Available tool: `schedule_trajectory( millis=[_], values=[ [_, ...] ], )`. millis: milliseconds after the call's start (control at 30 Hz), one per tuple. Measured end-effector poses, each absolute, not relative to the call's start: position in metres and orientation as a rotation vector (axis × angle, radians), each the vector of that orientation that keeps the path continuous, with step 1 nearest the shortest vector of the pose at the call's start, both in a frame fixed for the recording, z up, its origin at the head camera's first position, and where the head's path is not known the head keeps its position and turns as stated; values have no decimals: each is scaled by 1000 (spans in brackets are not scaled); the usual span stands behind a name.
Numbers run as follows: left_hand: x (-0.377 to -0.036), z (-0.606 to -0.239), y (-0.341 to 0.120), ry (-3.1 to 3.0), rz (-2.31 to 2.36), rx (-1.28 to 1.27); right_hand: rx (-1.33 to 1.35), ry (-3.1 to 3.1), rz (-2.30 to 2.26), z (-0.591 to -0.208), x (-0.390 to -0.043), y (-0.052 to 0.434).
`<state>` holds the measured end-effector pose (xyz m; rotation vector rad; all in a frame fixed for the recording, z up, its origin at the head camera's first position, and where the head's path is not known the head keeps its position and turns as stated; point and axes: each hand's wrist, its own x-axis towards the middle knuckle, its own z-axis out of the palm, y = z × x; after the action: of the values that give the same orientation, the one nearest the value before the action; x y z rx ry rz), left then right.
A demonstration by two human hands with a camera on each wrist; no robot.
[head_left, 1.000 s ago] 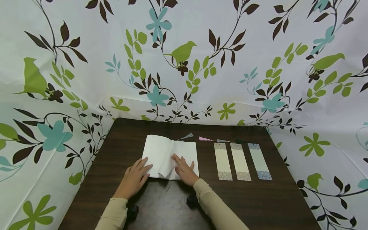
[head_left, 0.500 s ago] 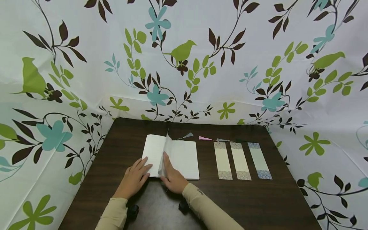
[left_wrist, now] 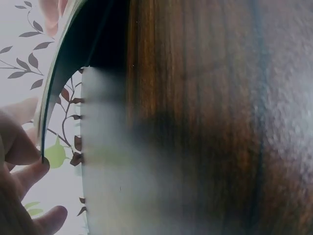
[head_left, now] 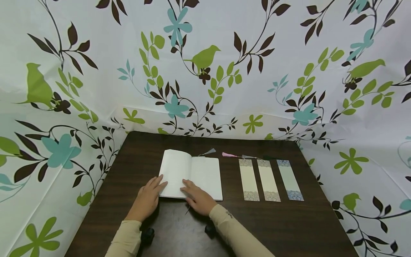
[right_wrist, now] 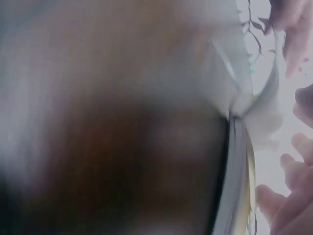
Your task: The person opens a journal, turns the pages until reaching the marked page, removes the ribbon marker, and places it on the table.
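The person's left hand (head_left: 148, 198) is lying flat, fingers straight, with its fingertips resting on the near left corner of the open book (head_left: 191, 174). The right hand (head_left: 197, 197) is lying beside it, fingers stretched out and pressing on the near edge of the book close to the spine; it is gripping nothing. The left wrist view is showing the fingertips (left_wrist: 30, 166) touching the thin edge of the pages, and the right wrist view is too blurred to add much.

From both hands the book is lying toward 12 o'clock, and its long axis is running from 6 to 12 o'clock, like the spine. The right hand is nearer to the spine, the left hand nearer to the outer left edge.

Toward 3 o'clock from the book, three bookmarks (head_left: 268, 180) are lying side by side, parallel to it and apart from it. The dark table (head_left: 321, 228) is leaving open room at 9 o'clock of the book and near the person. Beyond the book, a grey tassel (head_left: 208, 152) is lying at its far edge, near the table's back border.
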<state>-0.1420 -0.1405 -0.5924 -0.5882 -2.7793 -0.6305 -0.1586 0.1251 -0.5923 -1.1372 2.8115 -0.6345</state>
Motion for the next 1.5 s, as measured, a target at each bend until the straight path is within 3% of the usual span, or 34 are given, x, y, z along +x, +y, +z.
schedule_trajectory(
  millis=[433, 667, 1267, 1500],
  values=[
    [-139, -592, -139, -2775, -697, -543, -698, 2904, -486, -593, -180, 211],
    [-143, -593, -137, -2706, -607, -558, -598, 2846, -575, -590, -186, 237],
    [-145, -597, -139, -2633, -507, -634, -539, 3140, -519, -607, -191, 213],
    [-145, -595, -139, -2653, -514, -635, -641, 2924, -1025, -596, -185, 189]
  ],
)
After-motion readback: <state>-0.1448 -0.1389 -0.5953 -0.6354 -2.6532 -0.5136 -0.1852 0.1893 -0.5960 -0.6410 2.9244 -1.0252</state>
